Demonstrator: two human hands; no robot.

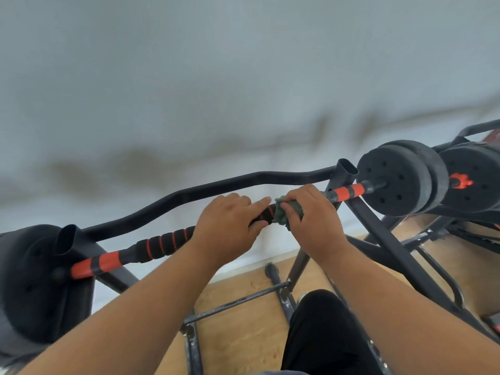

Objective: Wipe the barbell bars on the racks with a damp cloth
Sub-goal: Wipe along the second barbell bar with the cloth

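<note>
A barbell bar [159,244] with black foam grips and orange bands lies across a dark metal rack [216,189], sloping up to the right. My left hand [227,226] grips the bar near its middle, with the index finger stretched along it. Just to its right, my right hand [311,212] holds a dark green cloth [284,212] wrapped around the bar. Black weight plates [400,180] sit on the bar's right end, and another plate [29,288] on the left end.
The rack's legs and crossbars [238,301] stand on a wooden floor [243,334] below the bar. My black-clad leg [324,334] is at the bottom. A pale wall [243,77] fills the background. More dark equipment [476,169] sits at the far right.
</note>
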